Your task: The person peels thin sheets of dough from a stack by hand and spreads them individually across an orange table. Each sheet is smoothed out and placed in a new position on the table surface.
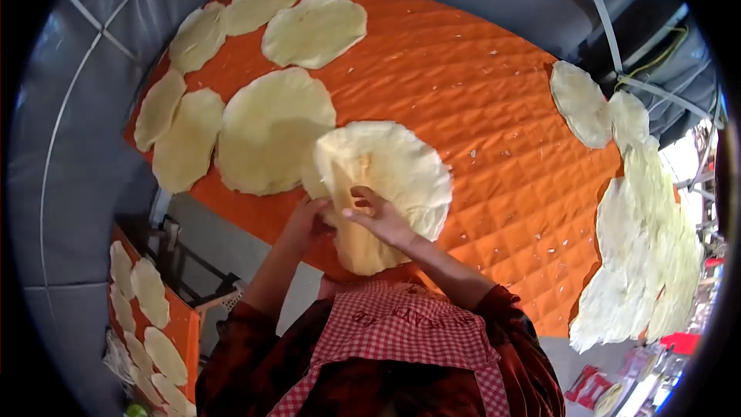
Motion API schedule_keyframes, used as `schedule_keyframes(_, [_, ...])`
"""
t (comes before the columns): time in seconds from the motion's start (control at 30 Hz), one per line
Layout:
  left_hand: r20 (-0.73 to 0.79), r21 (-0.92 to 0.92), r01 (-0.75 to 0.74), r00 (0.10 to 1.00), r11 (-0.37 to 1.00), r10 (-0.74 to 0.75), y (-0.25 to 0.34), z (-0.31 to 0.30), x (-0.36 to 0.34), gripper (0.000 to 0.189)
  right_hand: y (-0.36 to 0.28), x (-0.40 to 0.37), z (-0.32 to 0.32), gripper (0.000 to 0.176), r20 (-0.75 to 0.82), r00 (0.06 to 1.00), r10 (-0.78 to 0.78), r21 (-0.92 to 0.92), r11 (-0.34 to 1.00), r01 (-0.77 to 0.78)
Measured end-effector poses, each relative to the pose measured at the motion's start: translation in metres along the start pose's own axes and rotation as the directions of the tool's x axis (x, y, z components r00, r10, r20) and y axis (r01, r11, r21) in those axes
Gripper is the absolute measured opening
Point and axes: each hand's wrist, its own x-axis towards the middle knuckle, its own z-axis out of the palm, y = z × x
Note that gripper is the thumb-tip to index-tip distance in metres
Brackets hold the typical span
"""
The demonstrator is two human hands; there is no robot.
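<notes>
A round, thin flatbread (409, 162) lies near the front edge of the orange table, its left side lifted and folded inward. At that left edge my left hand (310, 220) is closed, its fingertips partly hidden by the bread. Over the folded part hovers my right hand (380, 220), thumb and curled fingers apart with a gap between them. A larger flatbread (274, 131) lies flat just to the left, close to the folded one.
Several flatbreads (315, 29) are spread over the far left of the quilted orange cover (494, 177). Overlapping sheets (637, 255) line the right edge. A smaller orange table (185, 332) at lower left holds more. Grey tarp walls (69, 185) stand close behind.
</notes>
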Motion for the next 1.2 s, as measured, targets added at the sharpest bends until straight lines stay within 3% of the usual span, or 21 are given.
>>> schedule_keyframes(0.07, [-0.005, 0.02, -0.046, 0.999, 0.999, 0.046, 0.004, 0.007, -0.006, 0.042, -0.006, 0.003, 0.019, 0.063, 0.007, 1.0, -0.028, -0.094, 0.995, 0.028])
schedule_keyframes(0.1, [-0.003, 0.033, -0.069, 0.998, 0.997, 0.069, 0.005, 0.008, -0.007, 0.043, -0.001, 0.006, 0.024, 0.049, -0.05, 0.997, -0.058, -0.114, 0.992, 0.052])
schedule_keyframes(0.2, [0.002, 0.068, -0.084, 0.996, 0.994, 0.084, 0.002, 0.004, -0.006, 0.041, 0.002, 0.006, 0.018, 0.034, -0.038, 0.998, 0.053, 0.05, 0.997, -0.051])
schedule_keyframes(0.23, [0.013, 0.065, -0.113, 0.994, 0.991, 0.112, -0.001, 0.0, -0.004, 0.04, 0.001, 0.004, 0.019, 0.023, -0.118, 0.993, 0.027, 0.081, 0.997, -0.018])
schedule_keyframes(0.33, [0.041, 0.117, -0.196, 0.98, 0.974, 0.193, -0.008, -0.004, 0.002, 0.038, 0.006, 0.003, 0.02, 0.021, -0.184, 0.98, -0.075, -0.246, 0.969, 0.028])
schedule_keyframes(0.4, [0.057, 0.234, -0.239, 0.971, 0.943, 0.232, -0.007, -0.001, 0.003, 0.038, -0.004, 0.002, 0.032, 0.017, -0.228, 0.966, -0.126, -0.307, 0.95, 0.051])
schedule_keyframes(0.5, [0.064, 0.325, -0.401, 0.913, 0.856, 0.403, -0.017, 0.001, 0.01, 0.026, -0.006, 0.005, 0.023, 0.016, -0.268, 0.942, -0.2, -0.39, 0.917, 0.084])
schedule_keyframes(0.53, [0.046, 0.27, -0.368, 0.928, 0.89, 0.37, -0.015, -0.003, 0.009, 0.024, -0.005, 0.008, 0.013, 0.016, -0.278, 0.934, -0.225, -0.417, 0.904, 0.094])
schedule_keyframes(0.6, [0.037, 0.154, -0.294, 0.956, 0.943, 0.292, 0.002, -0.02, 0.009, 0.019, -0.002, 0.005, -0.04, 0.014, -0.379, 0.891, -0.25, -0.42, 0.904, 0.074])
schedule_keyframes(0.63, [0.19, 0.39, -0.479, 0.877, 0.786, 0.441, -0.004, -0.06, 0.03, 0.024, 0.01, 0.0, -0.082, 0.014, -0.447, 0.867, -0.22, -0.462, 0.887, -0.013])
schedule_keyframes(0.67, [0.195, 0.366, -0.466, 0.885, 0.805, 0.423, -0.003, -0.095, 0.043, 0.027, 0.004, -0.02, -0.117, 0.016, -0.482, 0.873, -0.07, -0.086, 0.996, 0.033])
schedule_keyframes(0.7, [0.199, 0.343, -0.452, 0.892, 0.824, 0.406, -0.003, -0.129, 0.056, 0.031, 0.003, -0.038, -0.151, 0.017, -0.549, 0.836, 0.016, -0.062, 0.996, -0.06])
schedule_keyframes(0.73, [0.087, 0.068, -0.204, 0.976, 0.977, 0.198, 0.0, -0.138, 0.062, 0.033, 0.003, -0.058, -0.184, 0.017, -0.614, 0.783, 0.099, -0.028, 0.989, -0.147])
schedule_keyframes(0.8, [-0.082, 0.007, -0.212, 0.974, 0.977, 0.212, 0.013, -0.119, 0.046, 0.037, 0.028, -0.103, -0.237, 0.022, -0.676, 0.703, 0.221, 0.085, 0.971, -0.224])
schedule_keyframes(0.87, [-0.203, 0.129, -0.25, 0.94, 0.96, 0.273, 0.018, -0.116, 0.029, 0.043, 0.102, -0.14, -0.293, 0.022, -0.77, 0.606, 0.201, 0.024, 0.957, -0.288])
schedule_keyframes(0.9, [-0.204, 0.127, -0.193, 0.955, 0.973, 0.216, 0.015, -0.126, 0.033, 0.044, 0.133, -0.156, -0.311, 0.022, -0.805, 0.561, 0.192, -0.004, 0.944, -0.329])
schedule_keyframes(0.97, [-0.229, 0.118, -0.089, 0.967, 0.989, 0.114, 0.016, -0.133, 0.035, 0.046, 0.15, -0.178, -0.318, 0.023, -0.853, 0.495, 0.163, -0.034, 0.931, -0.365])
schedule_keyframes(1.0, [-0.167, 0.124, -0.101, 0.978, 0.987, 0.121, 0.019, -0.126, 0.033, 0.046, 0.148, -0.18, -0.318, 0.023, -0.872, 0.469, 0.14, -0.054, 0.924, -0.378])
schedule_keyframes(1.07, [-0.053, 0.131, -0.125, 0.99, 0.984, 0.133, 0.023, -0.103, 0.017, 0.046, 0.109, -0.17, -0.313, 0.022, -0.832, 0.555, 0.027, -0.199, 0.918, -0.344])
schedule_keyframes(1.17, [0.027, 0.025, -0.197, 0.98, 0.98, 0.196, 0.035, -0.044, -0.003, 0.046, -0.042, -0.134, -0.246, 0.019, -0.71, 0.691, -0.136, -0.334, 0.929, -0.16])
schedule_keyframes(1.2, [0.012, 0.065, -0.222, 0.975, 0.973, 0.222, 0.037, -0.033, -0.005, 0.046, -0.078, -0.121, -0.223, 0.019, -0.585, 0.779, -0.228, -0.492, 0.863, -0.116])
